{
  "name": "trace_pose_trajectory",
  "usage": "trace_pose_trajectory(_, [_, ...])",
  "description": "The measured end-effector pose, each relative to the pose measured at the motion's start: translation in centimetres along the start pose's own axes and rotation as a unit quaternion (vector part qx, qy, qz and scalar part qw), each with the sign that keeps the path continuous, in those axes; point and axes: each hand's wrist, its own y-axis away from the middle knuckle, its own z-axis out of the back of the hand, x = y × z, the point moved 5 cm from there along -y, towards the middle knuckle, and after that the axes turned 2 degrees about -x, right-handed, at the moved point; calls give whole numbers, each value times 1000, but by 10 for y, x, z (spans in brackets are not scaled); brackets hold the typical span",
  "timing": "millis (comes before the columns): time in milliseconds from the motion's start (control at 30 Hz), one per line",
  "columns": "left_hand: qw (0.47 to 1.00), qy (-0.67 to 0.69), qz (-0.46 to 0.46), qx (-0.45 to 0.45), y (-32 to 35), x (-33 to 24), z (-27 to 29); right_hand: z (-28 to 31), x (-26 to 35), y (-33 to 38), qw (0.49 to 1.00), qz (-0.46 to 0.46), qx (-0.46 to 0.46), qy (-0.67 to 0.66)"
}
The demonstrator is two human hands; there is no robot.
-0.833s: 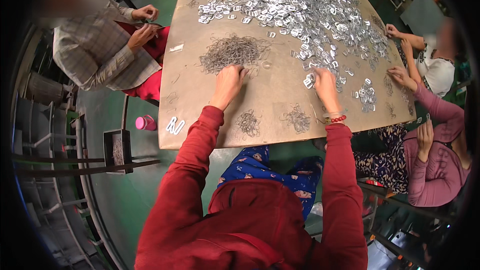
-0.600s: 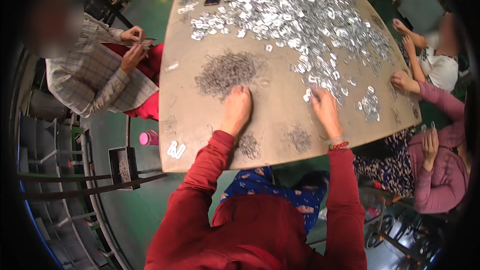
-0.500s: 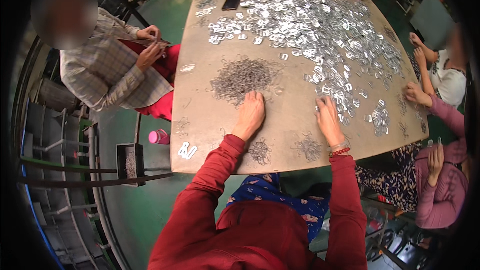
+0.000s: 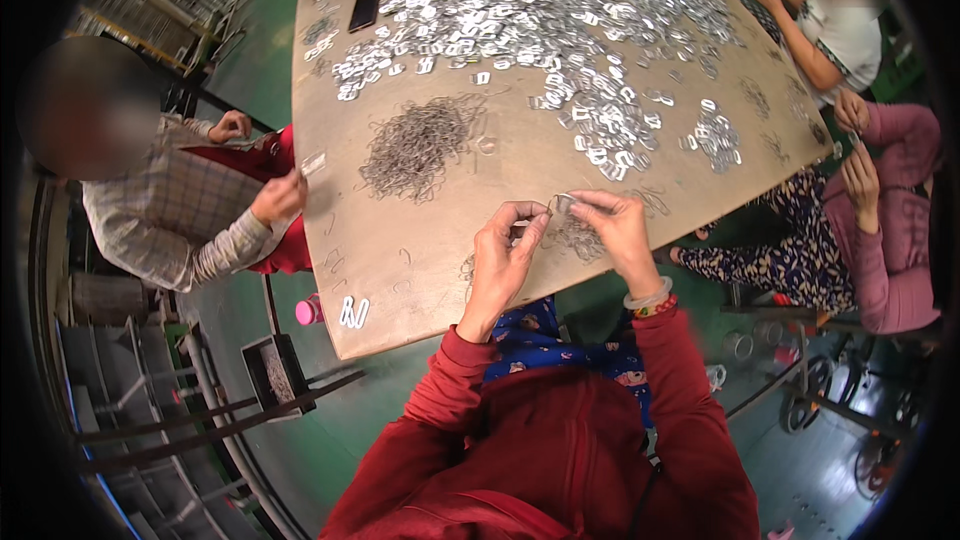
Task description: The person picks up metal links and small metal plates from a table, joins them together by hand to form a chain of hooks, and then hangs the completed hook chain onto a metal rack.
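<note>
Dull tan table point(image 4: 430, 270), rounded at the corners, strewn across the upper half of the frame with a wide spread of flat, shiny stamped metal pieces point(image 4: 540, 10). Left of centre, a dark tangled heap of thin wire clips point(image 4: 415, 145). Near the lower edge, a smaller wire pile point(image 4: 580, 235) just under the hands. Black phone point(image 4: 363, 9) at upper left. Co-workers seated at left and right edges; pink bottle point(image 4: 308, 311) below the table.

Left hand point(image 4: 503, 258) and right hand point(image 4: 618, 230) raised together at centre, fingertips pinched narrow on one small metal piece point(image 4: 560, 204) between them.
</note>
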Motion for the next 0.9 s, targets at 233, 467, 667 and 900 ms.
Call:
trace_pose_trajectory(233, [965,-179,-190,17,14,-19,-28,3,4,50,993,23,-60,-96])
trace_pose_trajectory(467, [994,51,-74,53,17,-10,-33,-1,10,51,992,66,-19,-106])
trace_pose_trajectory(667, [987,119,-6,105,24,-16,-22,48,20,-12,993,15,-34,116])
trace_pose_trajectory(900, [990,66,-51,115,29,-19,-26,35,-9,-64,830,241,-39,501])
